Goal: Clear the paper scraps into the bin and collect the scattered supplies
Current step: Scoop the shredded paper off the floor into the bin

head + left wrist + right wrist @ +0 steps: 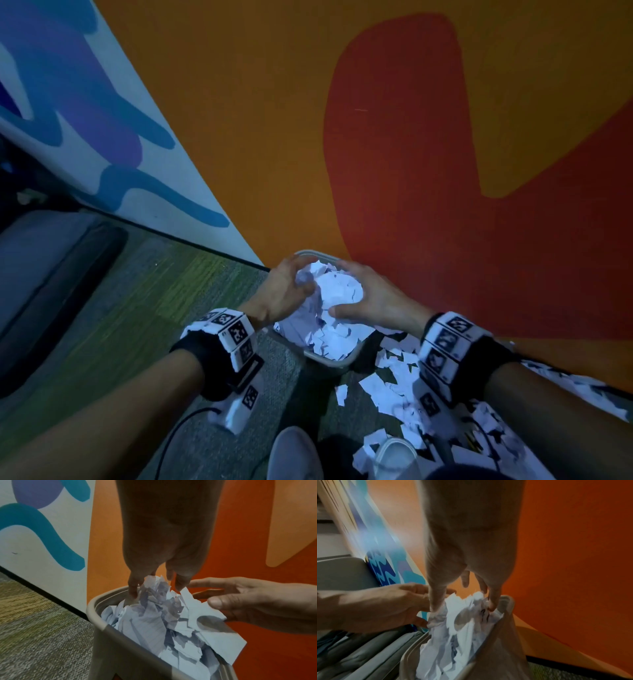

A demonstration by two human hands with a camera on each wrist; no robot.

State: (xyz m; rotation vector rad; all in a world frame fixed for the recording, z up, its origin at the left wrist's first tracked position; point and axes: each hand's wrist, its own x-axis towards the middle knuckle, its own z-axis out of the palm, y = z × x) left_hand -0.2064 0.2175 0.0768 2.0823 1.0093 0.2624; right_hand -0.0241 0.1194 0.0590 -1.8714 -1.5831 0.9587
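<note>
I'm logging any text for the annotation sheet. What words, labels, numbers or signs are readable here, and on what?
None can be read.
Wrist bands: square black-and-white coded markers, patterns only, no letters or digits.
Paper scraps held over the bin: faint ruled lines and dark pen marks, too blurred to read.
Wall: painted coloured shapes, no lettering.

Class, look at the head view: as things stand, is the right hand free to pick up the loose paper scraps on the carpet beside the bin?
Probably not yet. The right hand and left hand together cup a wad of paper over the full bin. The floor scraps lie unobstructed below the right wrist, so nothing else blocks them.
</note>
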